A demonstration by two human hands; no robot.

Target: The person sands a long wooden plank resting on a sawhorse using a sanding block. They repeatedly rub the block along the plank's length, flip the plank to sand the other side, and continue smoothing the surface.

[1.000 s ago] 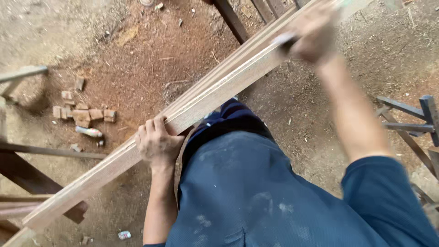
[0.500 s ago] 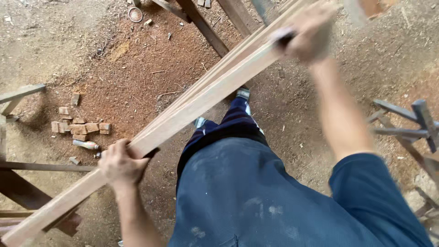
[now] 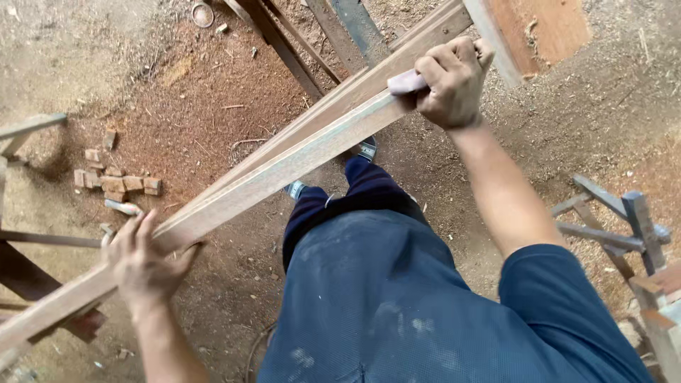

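Two hands, left hand (image 3: 145, 266) and right hand (image 3: 452, 81), grip long wooden boards (image 3: 284, 167) above a sawdust-strewn dirt floor (image 3: 177, 106).

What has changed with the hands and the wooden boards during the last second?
The left hand slid down the long wooden boards toward their lower end. The right hand stayed at the upper part, gripping a small pale block against the wood. The boards stayed slanted across the legs.

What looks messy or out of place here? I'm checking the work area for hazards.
Small reddish wood offcuts lie scattered on the sawdust-covered dirt floor near the left hand. The long pale wooden planks, gripped by the right hand, look intact.
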